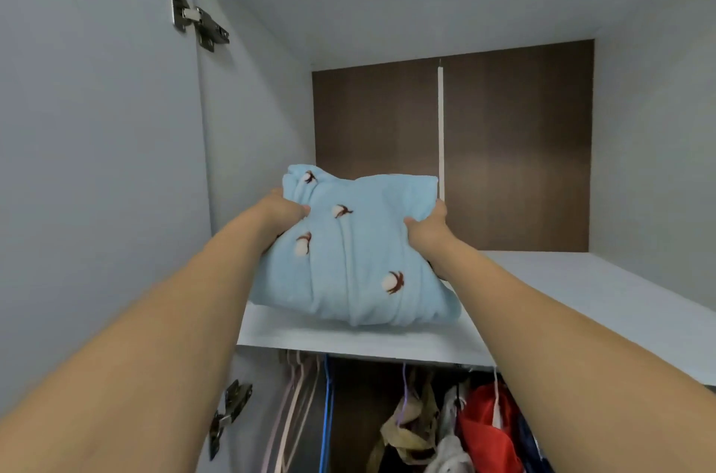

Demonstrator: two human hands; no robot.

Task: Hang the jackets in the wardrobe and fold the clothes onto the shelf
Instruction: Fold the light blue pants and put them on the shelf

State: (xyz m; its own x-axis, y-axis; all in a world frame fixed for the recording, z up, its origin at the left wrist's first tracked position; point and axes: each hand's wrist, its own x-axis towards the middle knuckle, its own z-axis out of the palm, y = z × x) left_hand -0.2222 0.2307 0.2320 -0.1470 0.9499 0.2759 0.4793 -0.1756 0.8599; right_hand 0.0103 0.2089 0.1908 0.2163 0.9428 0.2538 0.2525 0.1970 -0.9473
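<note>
Head view showed the left hand [284, 211] and right hand [428, 226] gripping a folded blue garment [356, 251] mid-frame, its lower edge on the shelf [581, 290]; jackets [488, 430] already hung at lower right, so the task looked well along.

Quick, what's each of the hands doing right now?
Left hand: grips the left side of the folded blue garment.
Right hand: grips its right side.

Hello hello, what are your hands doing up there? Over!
Left hand and right hand grip the folded blue garment. Its lower edge rests on the shelf. Nothing blocking the shelf.
</note>
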